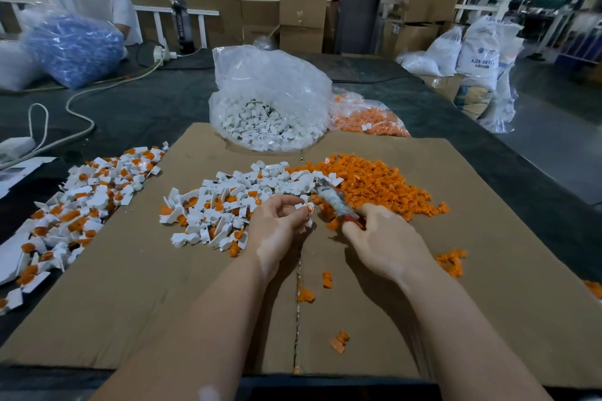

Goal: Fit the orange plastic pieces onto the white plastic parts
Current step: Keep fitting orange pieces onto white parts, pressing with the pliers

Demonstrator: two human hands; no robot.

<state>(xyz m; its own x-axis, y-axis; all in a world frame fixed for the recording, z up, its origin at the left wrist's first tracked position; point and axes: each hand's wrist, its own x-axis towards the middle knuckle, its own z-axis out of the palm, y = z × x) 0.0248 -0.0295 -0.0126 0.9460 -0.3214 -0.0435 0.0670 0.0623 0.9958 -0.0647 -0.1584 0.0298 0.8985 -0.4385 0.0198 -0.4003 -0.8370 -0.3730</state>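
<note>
Above cardboard: left hand (277, 225) pinches white part (301, 207); right hand (387, 238) grips blurred tool (332, 198) beside it.

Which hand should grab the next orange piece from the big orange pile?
Probably the right hand: the loose orange pile lies just beyond it. It already grips a tool, though, so it has little room. The left hand pinches a white part and sits farther away.

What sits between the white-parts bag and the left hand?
In the head view, a loose heap of white parts on the cardboard lies between the bag and the left hand, with some orange pieces mixed in.
</note>
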